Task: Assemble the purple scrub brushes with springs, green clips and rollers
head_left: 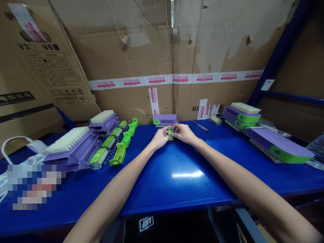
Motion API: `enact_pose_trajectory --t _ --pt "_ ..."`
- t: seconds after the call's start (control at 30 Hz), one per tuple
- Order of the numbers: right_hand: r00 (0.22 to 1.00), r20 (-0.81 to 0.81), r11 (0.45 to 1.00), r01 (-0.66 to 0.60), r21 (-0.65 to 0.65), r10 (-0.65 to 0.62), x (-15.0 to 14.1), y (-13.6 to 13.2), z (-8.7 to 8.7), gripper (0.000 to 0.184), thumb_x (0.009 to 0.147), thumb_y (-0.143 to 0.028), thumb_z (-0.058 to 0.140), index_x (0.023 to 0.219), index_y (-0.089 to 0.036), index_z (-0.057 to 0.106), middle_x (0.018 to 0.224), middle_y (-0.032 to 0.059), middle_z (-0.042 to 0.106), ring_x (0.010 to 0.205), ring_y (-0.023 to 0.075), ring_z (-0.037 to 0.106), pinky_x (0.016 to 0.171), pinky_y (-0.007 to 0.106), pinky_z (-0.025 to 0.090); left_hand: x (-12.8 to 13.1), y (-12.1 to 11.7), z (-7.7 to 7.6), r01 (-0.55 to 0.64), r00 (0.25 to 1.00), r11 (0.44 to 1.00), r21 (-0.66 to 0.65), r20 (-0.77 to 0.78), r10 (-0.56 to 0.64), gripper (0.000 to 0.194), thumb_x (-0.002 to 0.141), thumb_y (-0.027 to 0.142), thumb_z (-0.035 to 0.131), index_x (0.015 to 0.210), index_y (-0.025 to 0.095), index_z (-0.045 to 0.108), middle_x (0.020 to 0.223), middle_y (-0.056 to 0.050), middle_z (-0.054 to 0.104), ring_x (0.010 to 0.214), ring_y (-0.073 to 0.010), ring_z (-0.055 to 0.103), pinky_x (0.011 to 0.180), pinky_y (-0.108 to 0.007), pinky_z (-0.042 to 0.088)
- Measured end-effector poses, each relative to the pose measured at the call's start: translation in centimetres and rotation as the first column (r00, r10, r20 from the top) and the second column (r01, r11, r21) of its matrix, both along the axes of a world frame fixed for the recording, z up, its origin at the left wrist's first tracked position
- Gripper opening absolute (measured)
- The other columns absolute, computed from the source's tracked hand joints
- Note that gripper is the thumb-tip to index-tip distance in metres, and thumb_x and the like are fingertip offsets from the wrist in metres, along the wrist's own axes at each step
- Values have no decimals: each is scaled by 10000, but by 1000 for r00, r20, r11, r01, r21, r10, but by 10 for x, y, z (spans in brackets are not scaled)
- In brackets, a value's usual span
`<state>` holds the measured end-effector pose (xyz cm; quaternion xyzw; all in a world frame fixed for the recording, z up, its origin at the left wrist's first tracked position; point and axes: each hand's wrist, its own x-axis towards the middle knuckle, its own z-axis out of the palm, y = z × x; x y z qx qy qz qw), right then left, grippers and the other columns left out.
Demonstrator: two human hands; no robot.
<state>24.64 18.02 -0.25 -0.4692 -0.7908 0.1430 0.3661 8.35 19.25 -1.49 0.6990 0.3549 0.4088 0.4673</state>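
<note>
At the middle of the blue table, my left hand (pixel 161 137) is closed on a small green plastic part (pixel 171 134), holding it from the left. My right hand (pixel 186 131) meets it from the other side with bent fingers. A thin metal coil spring (pixel 179 136) runs from the green part under my right hand, whose fingers are closed on it. The fingertips hide where the spring meets the part. Just behind my hands lies a purple and green brush (pixel 165 119), bristles down.
To the left are purple brush bodies (pixel 73 146), a row of green-and-clear pieces (pixel 108 141), loose springs (pixel 109 157) and green brackets (pixel 118 153). A screwdriver (pixel 201 127) lies right of my hands. More purple brushes (pixel 278 143) are at far right. Cardboard (pixel 131 60) walls the back.
</note>
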Motion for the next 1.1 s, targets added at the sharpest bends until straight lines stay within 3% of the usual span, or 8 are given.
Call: enact_pose_trajectory --t 0.2,0.37,0.53,0.63,0.87,1.1 --pt "999 -22 999 -45 -20 44 4 0 0 222 733 -264 665 912 -136 639 651 24 665 604 147 616 560 206 396 -1 2 -1 -24 1000 1000 -8 7 24 589 673 -42 509 1251 67 500 673 29 610 629 -87 594 690 -220 474" --pt "997 -13 997 -71 5 71 6 1 -2 236 762 -249 631 961 -126 664 667 31 677 610 146 622 564 215 416 1 1 0 -47 998 998 -36 45 49 572 694 -36 515 1257 63 484 763 -17 661 723 -108 634 734 -230 490" --pt "998 -21 994 -64 89 66 3 3 -6 366 743 -232 659 1103 -164 655 957 74 717 809 187 671 717 269 494 2 3 -2 -69 993 997 -47 95 73 604 700 -31 517 1294 60 447 884 -74 699 803 -136 655 805 -271 499" --pt "995 -29 983 -89 160 94 0 2 -9 335 769 -233 639 1100 -195 670 1056 71 703 923 204 670 804 289 504 1 4 -4 -75 992 996 -42 95 79 636 690 -27 529 1313 38 420 898 -90 699 808 -143 659 827 -287 498" --pt "993 -81 977 -72 200 89 -1 3 -12 231 772 -212 634 991 -180 699 985 68 716 882 185 673 811 287 515 1 4 -8 -55 996 998 1 74 55 856 558 -2 657 1362 62 368 911 -77 678 774 -153 652 769 -285 507" --pt "995 4 948 -94 303 98 -2 2 -9 278 742 -137 616 1006 -182 691 1006 72 666 870 170 627 789 289 492 4 0 -7 -155 987 981 113 -27 159 819 543 24 651 1331 68 431 847 -50 683 710 -151 640 669 -238 486"
